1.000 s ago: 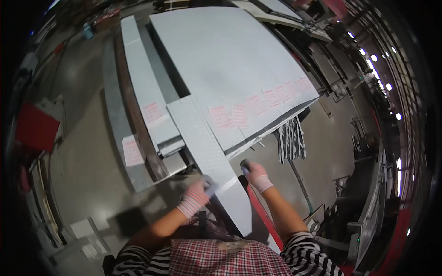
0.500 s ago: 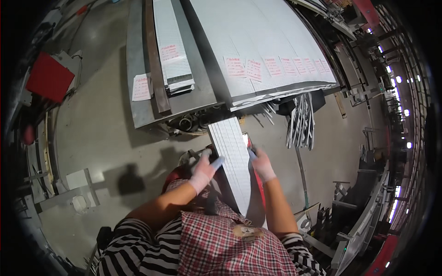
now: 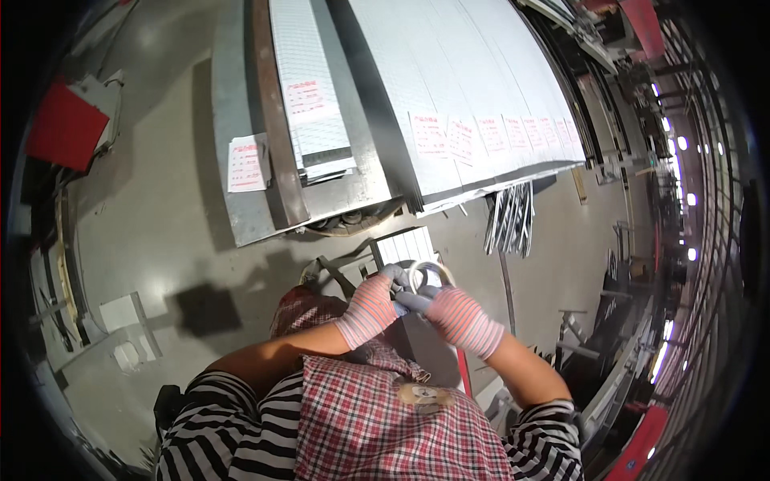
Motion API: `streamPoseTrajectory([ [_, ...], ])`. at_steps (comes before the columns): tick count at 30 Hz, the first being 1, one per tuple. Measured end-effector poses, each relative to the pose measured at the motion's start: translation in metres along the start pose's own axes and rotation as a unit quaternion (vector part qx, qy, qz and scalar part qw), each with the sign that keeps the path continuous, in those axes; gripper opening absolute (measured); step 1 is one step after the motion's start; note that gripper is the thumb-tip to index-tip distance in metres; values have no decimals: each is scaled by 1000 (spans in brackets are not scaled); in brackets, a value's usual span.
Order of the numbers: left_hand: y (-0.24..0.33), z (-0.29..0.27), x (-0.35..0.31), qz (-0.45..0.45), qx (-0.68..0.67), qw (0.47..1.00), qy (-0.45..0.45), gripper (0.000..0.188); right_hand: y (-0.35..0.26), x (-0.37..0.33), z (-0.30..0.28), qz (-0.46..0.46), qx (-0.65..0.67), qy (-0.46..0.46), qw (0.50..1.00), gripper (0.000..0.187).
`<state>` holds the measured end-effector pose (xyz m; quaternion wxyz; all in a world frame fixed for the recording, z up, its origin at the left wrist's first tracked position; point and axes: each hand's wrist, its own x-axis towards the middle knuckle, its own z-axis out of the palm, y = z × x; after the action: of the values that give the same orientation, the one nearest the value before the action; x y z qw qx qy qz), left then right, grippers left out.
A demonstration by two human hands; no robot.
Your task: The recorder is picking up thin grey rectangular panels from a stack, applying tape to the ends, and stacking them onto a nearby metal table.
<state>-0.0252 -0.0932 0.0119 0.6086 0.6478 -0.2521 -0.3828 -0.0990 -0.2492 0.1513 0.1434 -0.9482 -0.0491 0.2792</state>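
Note:
Both my hands wear gloves with pink-and-grey striped backs and grey fingers, and they meet over a bundle of flat white strips (image 3: 403,243) in front of my body. My right hand (image 3: 464,315) is closed on a pale ring-shaped roll of tape (image 3: 414,275), held above the bundle. Close beside the roll, my left hand (image 3: 371,308) has its fingers curled at the strips' edge; what they pinch is hidden. The near part of the bundle lies under my hands.
A metal table (image 3: 370,178) ahead carries a narrow stack of white strips (image 3: 309,56), a brown bar (image 3: 282,172) and a wide stack of white panels (image 3: 473,72) with paper labels (image 3: 247,164). Thin strips (image 3: 511,220) hang at its right corner.
My hands have come together over the white bundle, which now shows less of its length. A tape roll is now visible in my right hand. The view has shifted slightly.

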Motion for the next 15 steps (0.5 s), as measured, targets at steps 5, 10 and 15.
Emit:
streamPoseTrajectory([
  [5,55,-31,8,-77,-52,991,-100,24,23,17,-46,-8,105,-11,994,57],
  [10,-35,-53,18,-218,-205,954,-26,23,177,54,-22,113,110,-11,988,35],
  [15,-136,-29,43,-85,-186,979,-15,39,169,62,79,112,150,232,954,35],
])
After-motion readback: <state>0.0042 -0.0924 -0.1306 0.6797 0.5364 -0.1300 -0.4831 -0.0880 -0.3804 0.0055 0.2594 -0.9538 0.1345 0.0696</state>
